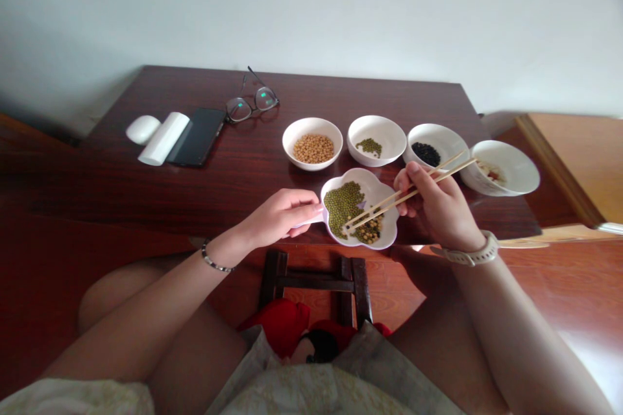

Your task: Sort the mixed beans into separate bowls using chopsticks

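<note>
My left hand is closed round the handle of a white flower-shaped dish at the table's front edge. In that dish lie green mung beans on the left, with yellow and black beans mixed at the lower right. My right hand grips a pair of wooden chopsticks; their tips reach down among the beans. Behind the dish stand white bowls: one with soybeans, one with a few mung beans, one with black beans, and one with pale and reddish bits.
On the left of the dark wooden table lie a phone, a white cylinder-like case, a white rounded object and eyeglasses. A wooden stool is below the table edge. The wall rises behind.
</note>
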`<state>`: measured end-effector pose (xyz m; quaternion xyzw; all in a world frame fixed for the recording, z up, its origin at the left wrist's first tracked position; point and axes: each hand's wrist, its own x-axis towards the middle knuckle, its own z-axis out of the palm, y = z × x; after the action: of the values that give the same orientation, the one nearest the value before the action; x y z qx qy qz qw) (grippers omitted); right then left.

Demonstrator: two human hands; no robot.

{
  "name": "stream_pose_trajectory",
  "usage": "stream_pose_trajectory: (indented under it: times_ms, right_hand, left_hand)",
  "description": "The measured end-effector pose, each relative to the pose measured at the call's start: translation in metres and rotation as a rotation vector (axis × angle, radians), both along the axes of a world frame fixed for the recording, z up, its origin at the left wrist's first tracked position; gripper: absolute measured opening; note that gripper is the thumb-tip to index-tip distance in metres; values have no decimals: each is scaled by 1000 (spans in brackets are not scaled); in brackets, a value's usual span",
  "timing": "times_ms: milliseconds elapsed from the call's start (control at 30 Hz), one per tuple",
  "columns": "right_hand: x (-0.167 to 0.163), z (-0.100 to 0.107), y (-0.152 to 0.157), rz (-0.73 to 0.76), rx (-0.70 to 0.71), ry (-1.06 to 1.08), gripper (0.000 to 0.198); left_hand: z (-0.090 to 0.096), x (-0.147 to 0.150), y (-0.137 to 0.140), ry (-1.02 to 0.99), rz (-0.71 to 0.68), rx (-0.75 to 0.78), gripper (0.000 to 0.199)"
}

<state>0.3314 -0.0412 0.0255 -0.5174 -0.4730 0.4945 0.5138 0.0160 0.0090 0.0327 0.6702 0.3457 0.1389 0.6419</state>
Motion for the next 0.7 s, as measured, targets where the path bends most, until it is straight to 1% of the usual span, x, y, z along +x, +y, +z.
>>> stream_pose_trajectory:
  times_ms: [700]
  right_hand:
    - [0,-2,1,-8,-18,-15,49]
  left_hand:
    - [0,0,-1,-11,-7,8,38]
